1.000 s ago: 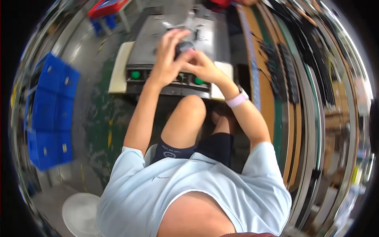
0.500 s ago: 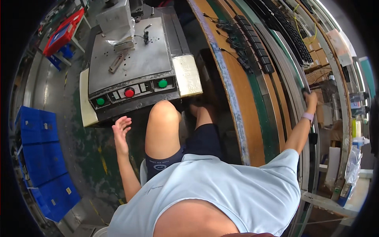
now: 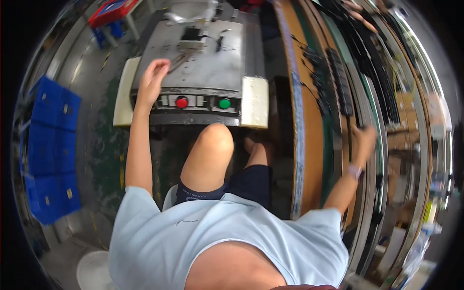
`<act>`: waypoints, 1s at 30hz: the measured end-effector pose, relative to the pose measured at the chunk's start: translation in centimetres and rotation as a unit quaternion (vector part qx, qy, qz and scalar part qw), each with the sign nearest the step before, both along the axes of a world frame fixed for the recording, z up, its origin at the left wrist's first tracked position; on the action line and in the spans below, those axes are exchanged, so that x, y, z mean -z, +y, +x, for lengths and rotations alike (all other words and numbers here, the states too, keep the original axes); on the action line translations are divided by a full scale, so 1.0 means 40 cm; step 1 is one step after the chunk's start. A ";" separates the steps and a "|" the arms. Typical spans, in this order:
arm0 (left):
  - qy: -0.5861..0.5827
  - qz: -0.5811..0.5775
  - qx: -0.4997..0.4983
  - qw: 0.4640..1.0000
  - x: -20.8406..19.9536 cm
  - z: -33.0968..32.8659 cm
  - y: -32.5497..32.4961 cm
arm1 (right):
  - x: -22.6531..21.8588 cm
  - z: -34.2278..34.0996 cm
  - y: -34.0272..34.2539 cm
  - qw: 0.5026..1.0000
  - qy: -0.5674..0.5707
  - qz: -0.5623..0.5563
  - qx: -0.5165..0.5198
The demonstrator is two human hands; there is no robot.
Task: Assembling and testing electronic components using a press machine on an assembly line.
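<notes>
My left hand [image 3: 154, 79] is raised over the front left of the press machine's metal bed, fingers loosely bent with nothing visible in them. Behind it lies a small metal bar [image 3: 180, 60]. Farther back, a black block [image 3: 192, 34] sits on a small fixture [image 3: 192, 45], with a black cable [image 3: 221, 42] beside it. My right hand [image 3: 365, 140], smeared by motion, is over the conveyor rails at the right. A dark spot shows at its fingers, but whether it is held I cannot make out.
A red button [image 3: 181, 102] and a green button [image 3: 224, 104] are on the machine's front. Black blocks in a row [image 3: 340, 82] and coiled cables [image 3: 316, 72] lie along the conveyor. Blue bins [image 3: 53, 150] stand left. Another person's hand [image 3: 360, 17] is at the far right.
My left hand has moved up and forward to the machine bed. The right hand has come inward from the outer rail. The whole view has shifted, and the black block now shows on the fixture.
</notes>
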State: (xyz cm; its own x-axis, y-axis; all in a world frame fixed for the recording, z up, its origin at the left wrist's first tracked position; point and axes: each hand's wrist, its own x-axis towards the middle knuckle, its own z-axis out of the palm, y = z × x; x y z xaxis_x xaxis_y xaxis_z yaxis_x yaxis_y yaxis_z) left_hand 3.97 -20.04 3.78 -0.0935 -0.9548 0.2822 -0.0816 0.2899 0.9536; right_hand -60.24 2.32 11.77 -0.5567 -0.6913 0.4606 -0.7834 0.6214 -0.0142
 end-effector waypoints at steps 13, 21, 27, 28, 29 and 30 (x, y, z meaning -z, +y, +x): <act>-0.041 -0.119 0.140 0.982 0.032 -0.037 -0.459 | -0.281 0.384 -0.193 0.851 -0.285 -0.218 -0.383; 0.487 0.068 0.273 0.827 -0.024 0.037 -0.072 | 0.082 0.790 -0.711 0.722 -0.378 -0.106 -0.570; 0.550 0.155 0.059 0.819 0.012 0.071 0.309 | 0.170 0.998 -0.900 0.732 -0.151 -0.043 -0.663; 0.546 0.153 0.054 0.822 0.029 0.089 0.323 | 0.177 1.015 -0.913 0.723 -0.136 -0.033 -0.676; 0.444 0.161 -0.015 0.882 0.055 0.097 0.338 | 0.185 1.024 -0.921 0.715 -0.118 -0.018 -0.689; 0.331 0.167 -0.077 0.925 0.078 0.099 0.340 | 0.189 1.020 -0.931 0.710 -0.099 -0.005 -0.697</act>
State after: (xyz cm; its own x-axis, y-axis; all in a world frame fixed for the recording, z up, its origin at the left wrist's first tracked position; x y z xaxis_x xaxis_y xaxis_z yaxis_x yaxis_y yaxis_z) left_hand 7.93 -6.45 0.66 0.1394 -0.9866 -0.0847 0.5373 0.0035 0.8434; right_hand -19.46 -34.90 4.23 0.6107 -0.6319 0.4772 -0.6196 -0.7566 -0.2089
